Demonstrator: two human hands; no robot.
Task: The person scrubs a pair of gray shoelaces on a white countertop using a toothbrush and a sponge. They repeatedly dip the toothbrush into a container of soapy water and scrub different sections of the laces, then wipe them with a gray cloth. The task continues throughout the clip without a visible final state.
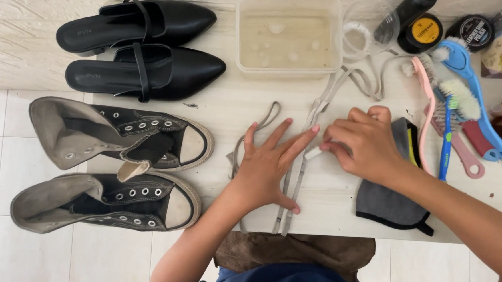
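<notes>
At the centre of the table (pixel 230 108), I see the grey shoelaces (pixel 301 166) lying in long doubled strands. My left hand (pixel 267 165) rests flat and open on them, fingers spread. My right hand (pixel 362 144), just beside it, is curled and pinches a lace end. A grey cloth (pixel 388 202) lies under the right wrist; two laceless black high-top sneakers (pixel 118 168) lie at left, brushes (pixel 453 111) at right.

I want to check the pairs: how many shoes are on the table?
4: two black pointed flats at the far left, two black high-top sneakers below them. None seems hidden.
</notes>
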